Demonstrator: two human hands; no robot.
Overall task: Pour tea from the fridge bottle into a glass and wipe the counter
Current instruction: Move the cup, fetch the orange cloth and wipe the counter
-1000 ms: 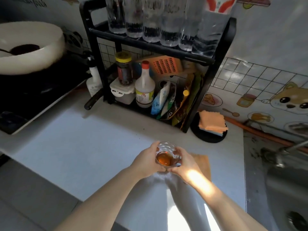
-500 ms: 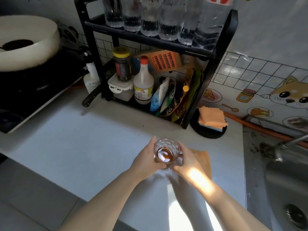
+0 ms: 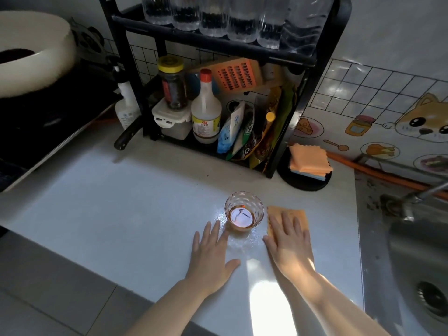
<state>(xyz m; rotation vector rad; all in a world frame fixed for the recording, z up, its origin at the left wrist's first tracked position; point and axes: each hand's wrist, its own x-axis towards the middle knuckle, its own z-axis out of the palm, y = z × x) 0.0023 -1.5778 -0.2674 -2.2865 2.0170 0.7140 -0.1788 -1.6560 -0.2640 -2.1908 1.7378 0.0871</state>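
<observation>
Upright on the pale counter (image 3: pixel 109 202): 1 dimpled glass (image 3: pixel 244 212) with a shallow layer of amber tea at the bottom. Just left of it, left hand (image 3: pixel 211 255) flat, fingers spread wide, holding nothing, fingertips near the glass base. Just right of it, right hand (image 3: pixel 289 241) flat and open, pressing on an orange cloth (image 3: pixel 286 213) beside the glass. Behind, on the black rack (image 3: pixel 298 112): 1 red-capped bottle (image 3: pixel 206 112) of clear liquid with a dark band at its base, 1 yellow-lidded jar (image 3: pixel 172 86) of dark contents atop a white lidded box (image 3: pixel 171 121), several pouches. On the top shelf, a row of clear ribbed glasses (image 3: pixel 218 15). At right, folded cloths (image 3: pixel 310 160) on a black dish.
</observation>
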